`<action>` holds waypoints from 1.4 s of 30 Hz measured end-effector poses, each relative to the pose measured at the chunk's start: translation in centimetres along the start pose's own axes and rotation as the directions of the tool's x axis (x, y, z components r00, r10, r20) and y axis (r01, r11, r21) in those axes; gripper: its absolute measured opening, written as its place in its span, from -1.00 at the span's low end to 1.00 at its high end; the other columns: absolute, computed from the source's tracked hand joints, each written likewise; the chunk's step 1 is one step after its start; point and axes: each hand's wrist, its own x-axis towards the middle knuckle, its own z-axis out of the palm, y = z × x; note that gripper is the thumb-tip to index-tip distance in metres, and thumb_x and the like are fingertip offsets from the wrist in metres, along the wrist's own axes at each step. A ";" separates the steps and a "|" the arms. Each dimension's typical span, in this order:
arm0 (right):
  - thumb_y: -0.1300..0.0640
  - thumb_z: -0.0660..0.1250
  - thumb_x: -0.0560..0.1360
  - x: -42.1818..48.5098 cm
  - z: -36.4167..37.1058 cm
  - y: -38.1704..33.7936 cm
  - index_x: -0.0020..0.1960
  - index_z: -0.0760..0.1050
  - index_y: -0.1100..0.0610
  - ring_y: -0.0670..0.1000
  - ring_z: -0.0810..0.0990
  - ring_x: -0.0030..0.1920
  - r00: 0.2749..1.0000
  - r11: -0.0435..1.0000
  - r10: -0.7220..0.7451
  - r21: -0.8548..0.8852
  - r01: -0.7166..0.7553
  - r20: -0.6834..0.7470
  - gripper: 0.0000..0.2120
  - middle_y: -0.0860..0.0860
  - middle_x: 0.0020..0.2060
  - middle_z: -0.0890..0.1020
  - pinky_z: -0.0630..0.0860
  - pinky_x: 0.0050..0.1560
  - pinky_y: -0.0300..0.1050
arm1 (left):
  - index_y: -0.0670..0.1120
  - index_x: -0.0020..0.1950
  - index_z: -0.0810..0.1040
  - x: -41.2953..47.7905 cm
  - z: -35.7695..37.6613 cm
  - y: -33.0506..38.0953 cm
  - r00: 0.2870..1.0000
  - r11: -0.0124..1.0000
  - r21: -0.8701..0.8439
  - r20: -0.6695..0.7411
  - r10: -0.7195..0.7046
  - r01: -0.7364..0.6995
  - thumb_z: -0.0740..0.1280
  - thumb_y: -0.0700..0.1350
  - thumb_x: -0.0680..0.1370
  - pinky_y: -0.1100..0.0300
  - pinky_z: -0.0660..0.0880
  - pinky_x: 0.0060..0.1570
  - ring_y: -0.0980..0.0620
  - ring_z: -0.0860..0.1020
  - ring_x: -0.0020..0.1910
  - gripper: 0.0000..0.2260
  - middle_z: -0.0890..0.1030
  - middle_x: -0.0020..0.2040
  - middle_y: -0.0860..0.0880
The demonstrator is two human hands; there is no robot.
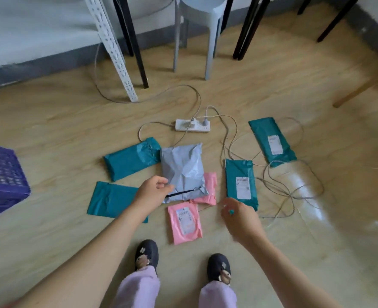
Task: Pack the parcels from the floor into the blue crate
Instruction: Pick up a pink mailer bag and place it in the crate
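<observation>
1. Your left hand hovers loosely curled at the near edge of the grey parcel, gripping nothing.
2. Your right hand hangs slack and empty beside a teal parcel.
3. 7 parcels lie ahead of your hands, none packed; a pink one sits between them.
4. The crate stands well left of your left hand.
5. Likely next: pinch the grey parcel's edge, lift, swing left, minding the cables.

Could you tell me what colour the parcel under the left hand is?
The parcel is grey, seen in the head view.
</observation>
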 end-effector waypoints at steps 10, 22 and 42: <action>0.21 0.19 0.52 17.5 16.6 11.0 0.28 0.48 -0.02 0.09 0.55 0.16 0.997 0.993 -0.073 -0.095 0.075 0.022 -0.63 0.03 0.20 0.59 0.45 0.09 -0.14 | -0.18 0.21 0.51 14.9 14.0 -16.8 0.974 0.954 -0.237 -0.088 -0.209 0.183 0.39 -0.12 0.50 0.25 0.35 0.04 -0.01 0.52 0.11 -0.69 0.56 0.17 -0.09; 0.19 0.29 0.47 34.9 29.7 22.0 0.44 0.21 0.06 0.24 0.50 0.14 0.994 0.999 0.025 -0.023 -0.028 -0.106 -0.42 0.20 0.23 0.40 0.41 0.12 -0.03 | -0.25 0.22 0.48 28.2 23.1 -31.0 0.878 0.875 -0.108 -0.032 -0.477 0.471 0.48 -0.13 0.41 0.21 0.35 -0.08 -0.07 0.48 0.06 -0.55 0.54 0.06 -0.10; 0.44 0.27 0.37 33.8 25.2 20.6 0.35 0.34 0.14 0.01 0.37 -0.43 0.953 0.677 0.298 0.691 -0.255 0.059 -0.43 0.08 -0.40 0.46 0.34 -0.48 -0.21 | -0.26 0.11 0.54 25.7 21.4 -27.7 0.910 0.905 -0.099 0.043 -0.412 0.415 0.37 -0.23 0.51 0.20 0.36 -0.25 -0.07 0.50 -0.07 -0.79 0.59 0.02 -0.15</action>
